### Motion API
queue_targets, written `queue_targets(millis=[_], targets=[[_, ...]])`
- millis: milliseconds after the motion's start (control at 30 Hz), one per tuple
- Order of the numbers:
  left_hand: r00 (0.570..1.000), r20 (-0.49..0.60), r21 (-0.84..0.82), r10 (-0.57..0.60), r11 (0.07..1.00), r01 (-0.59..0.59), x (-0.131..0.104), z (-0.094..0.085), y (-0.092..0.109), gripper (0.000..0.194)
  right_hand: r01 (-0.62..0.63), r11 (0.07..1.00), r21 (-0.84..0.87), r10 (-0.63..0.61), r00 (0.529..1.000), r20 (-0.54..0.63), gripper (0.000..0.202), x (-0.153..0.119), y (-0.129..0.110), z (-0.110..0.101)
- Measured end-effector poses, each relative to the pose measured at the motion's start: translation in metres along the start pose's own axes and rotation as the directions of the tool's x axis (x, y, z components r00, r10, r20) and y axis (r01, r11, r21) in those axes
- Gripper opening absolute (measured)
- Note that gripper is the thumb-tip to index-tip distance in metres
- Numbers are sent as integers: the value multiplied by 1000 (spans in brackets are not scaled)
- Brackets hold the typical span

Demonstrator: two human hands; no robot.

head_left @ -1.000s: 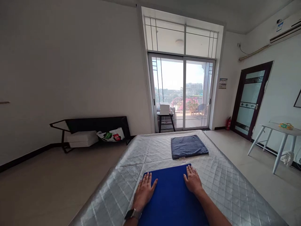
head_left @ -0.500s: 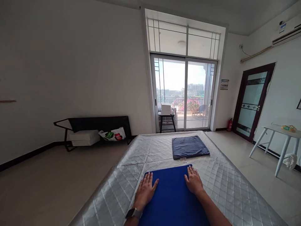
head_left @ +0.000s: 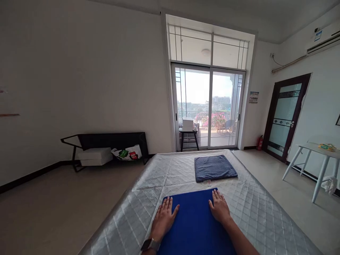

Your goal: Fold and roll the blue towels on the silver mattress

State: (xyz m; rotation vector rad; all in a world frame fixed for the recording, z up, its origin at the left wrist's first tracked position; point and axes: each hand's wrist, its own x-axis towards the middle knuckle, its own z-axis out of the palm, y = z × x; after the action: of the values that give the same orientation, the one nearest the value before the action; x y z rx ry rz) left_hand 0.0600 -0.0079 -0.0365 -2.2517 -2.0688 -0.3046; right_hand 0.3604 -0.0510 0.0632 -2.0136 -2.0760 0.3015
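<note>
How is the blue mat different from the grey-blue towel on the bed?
The blue mat is vivid and smooth, while the towel is duller and fuzzy. The left hand and right hand rest on the mat; neither touches the towel. Both pieces lie flat on the quilted bed cover.

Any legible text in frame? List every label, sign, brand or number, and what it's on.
Nothing legible to quote.
Wall sign: lines of characters, too small.
Blue-and-white sticker on air conditioner: too small.
White bag: green and red prints, unreadable.
Tag at towel edge: too small.
Blue sheet: no print visible.
</note>
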Motion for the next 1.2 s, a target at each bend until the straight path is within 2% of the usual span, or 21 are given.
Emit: queue_targets(millis=[167, 367, 533, 667, 800, 1033, 1200], targets=[[999, -9, 8, 49, 999, -49, -1, -2, -3, 72, -10, 1000, -4, 10, 1000, 16, 65, 0, -2, -2], [998, 61, 68, -18, 998, 14, -4, -21, 9, 75, -19, 1000, -10, 19, 998, 51, 64, 2, 0, -1], [997, 63, 87, -39, 996, 34, -7, -33, 18, 74, -40, 999, -13, 41, 997, 70, 65, 5, 4, -3], [998, 65, 74, -21, 997, 16, -8, -37, 18, 73, 5, 1000, -5, -5, 999, 45, 63, 11, 0, -8], [998, 50, 63, -28, 998, 25, -6, -31, 17, 74, 52, 999, -9, -52, 998, 35, 63, 20, -7, -7], [999, -28, 30, -16, 999, 17, -1, -6, 8, 79, 9, 1000, -19, -8, 1000, 27, 64, 26, -5, 9], [999, -34, 20, 37, 999, -36, 2, 2, -3, 78, 1, 1000, -15, -1, 999, 41, 65, 26, 0, 10]])
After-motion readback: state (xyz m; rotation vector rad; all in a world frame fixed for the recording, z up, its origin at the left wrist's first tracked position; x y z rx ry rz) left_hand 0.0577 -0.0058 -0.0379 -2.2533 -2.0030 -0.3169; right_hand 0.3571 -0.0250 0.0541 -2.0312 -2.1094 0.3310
